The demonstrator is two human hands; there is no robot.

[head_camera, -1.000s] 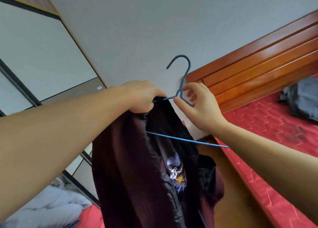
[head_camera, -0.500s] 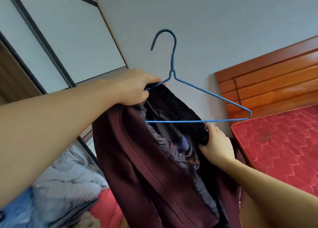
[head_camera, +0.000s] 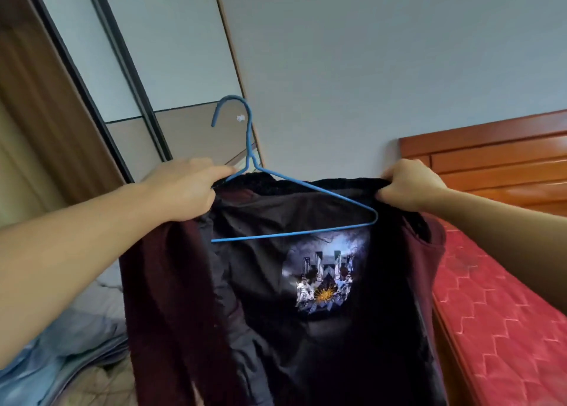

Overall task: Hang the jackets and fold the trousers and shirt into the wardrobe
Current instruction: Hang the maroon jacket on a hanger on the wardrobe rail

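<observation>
Jacket point(head_camera: 171, 283) now spread wide between hands

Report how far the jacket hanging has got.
Done: the blue wire hanger sits inside the opened maroon jacket, its left end covered. In hand: the left hand grips hanger and collar; the right hand holds the other shoulder, not yet over the hanger's bare right end. Left: seating that shoulder and hanging it in the wardrobe.
</observation>
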